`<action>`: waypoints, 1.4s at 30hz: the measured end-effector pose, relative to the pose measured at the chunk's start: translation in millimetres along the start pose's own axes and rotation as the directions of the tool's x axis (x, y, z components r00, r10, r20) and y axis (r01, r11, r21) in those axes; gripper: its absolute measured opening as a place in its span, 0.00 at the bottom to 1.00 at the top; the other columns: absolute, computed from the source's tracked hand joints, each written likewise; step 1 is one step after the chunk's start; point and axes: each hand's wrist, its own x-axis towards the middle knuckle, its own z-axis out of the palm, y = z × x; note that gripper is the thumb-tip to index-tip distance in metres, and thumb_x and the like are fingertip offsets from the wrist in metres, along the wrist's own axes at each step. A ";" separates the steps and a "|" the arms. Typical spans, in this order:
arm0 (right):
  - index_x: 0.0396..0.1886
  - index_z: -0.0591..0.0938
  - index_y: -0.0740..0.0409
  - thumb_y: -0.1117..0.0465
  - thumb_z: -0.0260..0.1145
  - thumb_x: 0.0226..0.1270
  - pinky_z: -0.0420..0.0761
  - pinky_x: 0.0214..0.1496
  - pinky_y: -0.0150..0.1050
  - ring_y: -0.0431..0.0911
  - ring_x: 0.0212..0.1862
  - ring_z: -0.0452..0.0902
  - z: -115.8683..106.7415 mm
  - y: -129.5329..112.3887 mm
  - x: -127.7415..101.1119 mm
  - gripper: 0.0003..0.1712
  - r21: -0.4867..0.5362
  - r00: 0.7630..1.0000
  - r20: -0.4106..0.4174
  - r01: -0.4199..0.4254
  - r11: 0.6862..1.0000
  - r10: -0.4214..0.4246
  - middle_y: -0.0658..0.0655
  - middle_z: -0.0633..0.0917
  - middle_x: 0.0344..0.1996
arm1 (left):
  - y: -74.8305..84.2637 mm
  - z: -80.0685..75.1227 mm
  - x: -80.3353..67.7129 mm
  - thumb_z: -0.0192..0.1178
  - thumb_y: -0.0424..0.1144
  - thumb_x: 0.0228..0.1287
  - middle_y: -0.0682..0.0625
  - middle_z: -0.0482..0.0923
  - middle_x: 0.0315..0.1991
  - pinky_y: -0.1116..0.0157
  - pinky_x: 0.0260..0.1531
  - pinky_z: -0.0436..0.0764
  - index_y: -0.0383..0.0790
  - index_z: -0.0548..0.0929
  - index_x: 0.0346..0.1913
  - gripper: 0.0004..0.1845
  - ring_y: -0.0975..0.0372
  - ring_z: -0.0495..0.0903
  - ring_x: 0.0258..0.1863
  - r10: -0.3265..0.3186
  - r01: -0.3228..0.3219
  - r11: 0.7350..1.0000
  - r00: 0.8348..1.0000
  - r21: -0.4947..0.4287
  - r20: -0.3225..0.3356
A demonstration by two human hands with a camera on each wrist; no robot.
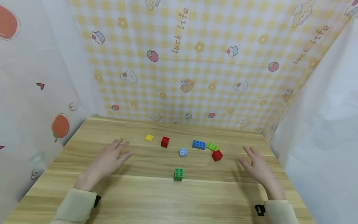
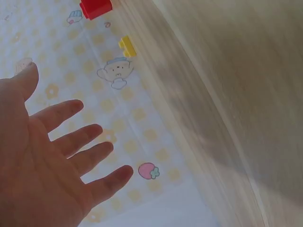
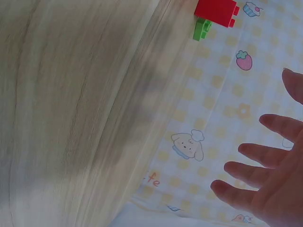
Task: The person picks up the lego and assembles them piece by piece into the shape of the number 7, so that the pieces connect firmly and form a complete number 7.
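Observation:
My left hand (image 1: 107, 158) hovers over the left part of the table, fingers spread and holding nothing. Nearest to it are a flat yellow brick (image 1: 149, 137) and a red brick (image 1: 165, 142). On the other side, my right hand (image 1: 258, 169) is also spread and bare. A second red brick (image 1: 217, 155) lies closest to it, against a lime green brick (image 1: 213, 146). Left of those is a long blue brick (image 1: 199, 144). A light blue brick (image 1: 183, 152) sits near the middle, with a green brick (image 1: 178, 174) in front of it.
The wooden table (image 1: 139, 199) ends at the back against a yellow checked cloth (image 1: 167, 71). White sheets hang at the left (image 1: 33, 71) and right (image 1: 327, 124) sides. Both wrists carry black straps below beige sleeves.

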 end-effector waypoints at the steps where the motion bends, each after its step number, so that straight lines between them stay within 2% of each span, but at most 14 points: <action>1: 0.72 0.60 0.70 0.45 0.56 0.75 0.58 0.58 0.75 0.79 0.65 0.50 1.4 -0.4 -0.3 0.40 0.002 1.000 -0.004 0.003 1.000 -0.003 0.82 0.54 0.68 | 1.8 1.8 1.1 0.42 0.62 0.74 0.30 0.56 0.71 0.34 0.61 0.54 0.34 0.65 0.71 0.37 0.36 0.53 0.70 0.009 -0.009 1.000 1.000 0.003 0.001; 7: 0.70 0.65 0.69 0.49 0.58 0.75 0.67 0.57 0.69 0.73 0.63 0.63 11.3 -3.2 4.7 0.35 0.061 0.999 -0.013 0.034 0.998 -0.033 0.77 0.65 0.66 | 12.2 13.8 6.7 0.46 0.59 0.75 0.32 0.66 0.66 0.36 0.59 0.62 0.34 0.69 0.69 0.34 0.37 0.66 0.64 0.052 -0.052 0.999 0.999 -0.011 0.004; 12: 0.69 0.68 0.66 0.48 0.57 0.75 0.73 0.54 0.63 0.68 0.60 0.70 22.5 -9.9 14.4 0.33 0.148 1.000 0.021 0.005 0.989 -0.008 0.70 0.72 0.64 | 24.3 22.3 12.4 0.49 0.57 0.74 0.35 0.72 0.62 0.40 0.57 0.68 0.34 0.72 0.66 0.32 0.40 0.71 0.60 0.090 -0.089 0.995 0.996 -0.044 0.022; 18: 0.69 0.69 0.66 0.51 0.59 0.75 0.74 0.54 0.61 0.67 0.61 0.69 33.1 -19.6 27.5 0.31 0.196 0.999 0.039 -0.015 0.981 0.007 0.69 0.71 0.65 | 40.7 30.8 15.7 0.55 0.49 0.73 0.38 0.75 0.60 0.44 0.58 0.70 0.35 0.74 0.65 0.26 0.44 0.73 0.60 0.118 -0.112 0.988 0.992 -0.104 0.048; 23: 0.69 0.69 0.64 0.50 0.60 0.73 0.75 0.54 0.60 0.65 0.61 0.71 42.7 -23.6 37.7 0.32 0.221 0.998 0.053 -0.053 0.974 0.043 0.69 0.73 0.63 | 54.5 41.2 19.3 0.57 0.48 0.72 0.42 0.76 0.61 0.46 0.59 0.70 0.37 0.75 0.65 0.25 0.47 0.74 0.60 0.129 -0.120 0.985 0.989 -0.126 0.066; 30: 0.68 0.70 0.63 0.51 0.61 0.73 0.74 0.55 0.59 0.65 0.60 0.72 56.8 -32.7 49.8 0.31 0.289 0.995 0.058 -0.096 0.952 0.082 0.71 0.73 0.62 | 74.7 51.8 26.0 0.58 0.47 0.71 0.44 0.76 0.61 0.49 0.60 0.70 0.39 0.76 0.64 0.24 0.49 0.73 0.61 0.119 -0.098 0.978 0.987 -0.185 0.104; 34: 0.68 0.70 0.65 0.54 0.61 0.73 0.75 0.56 0.58 0.64 0.59 0.73 64.0 -34.2 54.0 0.29 0.310 0.994 0.049 -0.106 0.945 0.096 0.72 0.73 0.62 | 87.2 59.4 30.4 0.58 0.46 0.72 0.45 0.75 0.62 0.50 0.60 0.71 0.40 0.75 0.65 0.24 0.51 0.74 0.61 0.150 -0.116 0.966 0.979 -0.231 0.137; 40: 0.68 0.69 0.65 0.55 0.61 0.73 0.73 0.57 0.59 0.64 0.59 0.73 70.3 -32.6 55.6 0.29 0.333 0.989 0.063 -0.146 0.932 0.132 0.72 0.73 0.61 | 101.5 70.6 35.8 0.59 0.44 0.71 0.43 0.76 0.60 0.50 0.57 0.73 0.37 0.73 0.66 0.25 0.51 0.76 0.57 0.243 -0.180 0.935 0.952 -0.305 0.185; 42: 0.68 0.69 0.65 0.55 0.61 0.73 0.73 0.57 0.59 0.64 0.59 0.73 71.2 -31.9 55.2 0.30 0.346 0.987 0.065 -0.161 0.924 0.148 0.71 0.73 0.62 | 104.6 73.7 37.3 0.60 0.42 0.70 0.42 0.77 0.59 0.50 0.55 0.75 0.36 0.73 0.66 0.25 0.51 0.77 0.56 0.262 -0.181 0.920 0.943 -0.349 0.204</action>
